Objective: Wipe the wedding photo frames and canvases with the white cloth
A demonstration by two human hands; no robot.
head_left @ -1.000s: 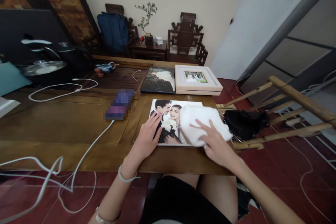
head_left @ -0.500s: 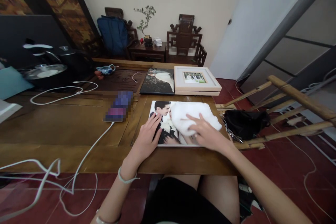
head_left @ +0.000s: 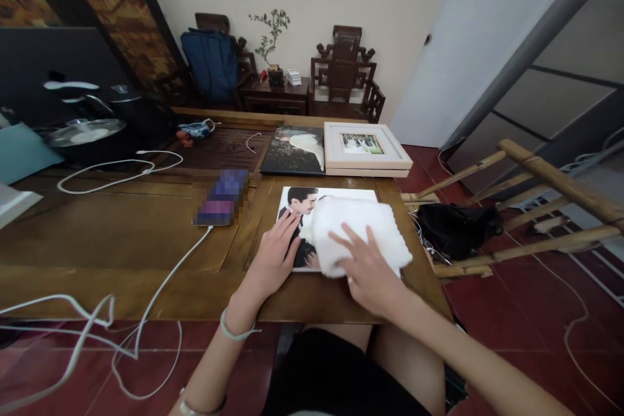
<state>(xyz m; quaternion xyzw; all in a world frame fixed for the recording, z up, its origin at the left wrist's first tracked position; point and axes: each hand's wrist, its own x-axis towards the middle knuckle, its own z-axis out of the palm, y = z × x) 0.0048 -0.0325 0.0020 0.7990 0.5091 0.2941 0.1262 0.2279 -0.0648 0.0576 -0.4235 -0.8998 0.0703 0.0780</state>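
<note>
A photo panel printed with a couple in wedding clothes lies flat near the front edge of the wooden table. My left hand rests on its left side, fingers stretched out along the surface. On the panel's right part lies a folded white cloth with a wavy edge, which hides much of the picture. My right hand presses on this cloth from above and grips it, with two fingers spread across the top and the others bent at its near edge.
Behind the panel lie a dark photo panel and stacked pale wooden frames. To the left, a phone trails a white charging cable. A glass-lidded pot stands far left. A bamboo rack borders the table's right side.
My right hand has slid the white cloth towards me and slightly left over the photo panel, uncovering a strip of its far edge. My left hand stays in place.
</note>
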